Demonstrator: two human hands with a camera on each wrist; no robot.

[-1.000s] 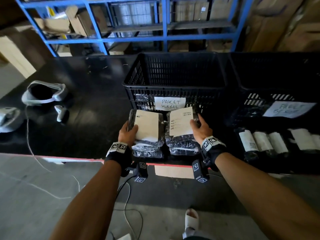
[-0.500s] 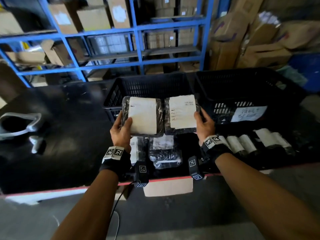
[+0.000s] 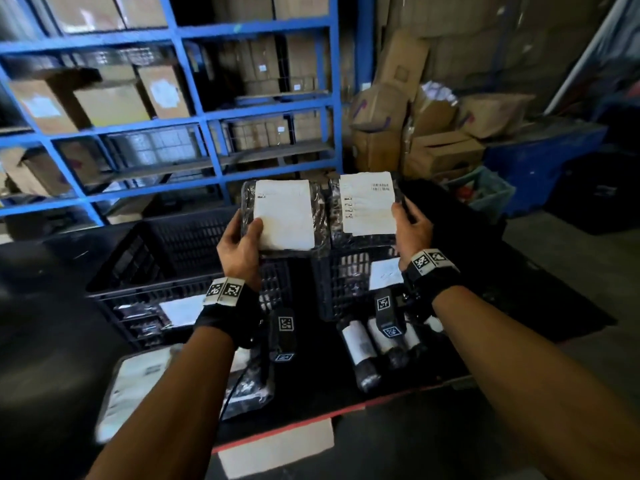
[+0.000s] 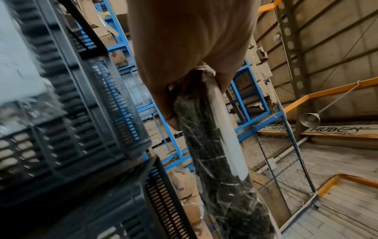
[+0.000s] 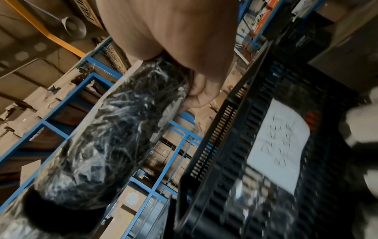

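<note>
My left hand [image 3: 242,240] grips a black plastic-wrapped packet [image 3: 284,214] with a white label, thumb on its face. My right hand [image 3: 410,223] grips a second labelled packet [image 3: 367,204] beside it. Both packets are held up side by side in the air above two black slatted crates. In the left wrist view the left packet [image 4: 214,145] shows edge-on between thumb and fingers. The right wrist view has the right packet [image 5: 114,137] under the curled fingers [image 5: 200,95].
The left crate [image 3: 166,265] and the right crate [image 3: 346,282] stand on a black table [image 3: 52,341], each with a paper sign. More wrapped packets [image 3: 360,348] lie at the table's front edge. Blue shelving [image 3: 194,116] with cardboard boxes stands behind.
Both hands have lifted the two packets from the stack on the table up to above the crates, and the view has tilted upward.
</note>
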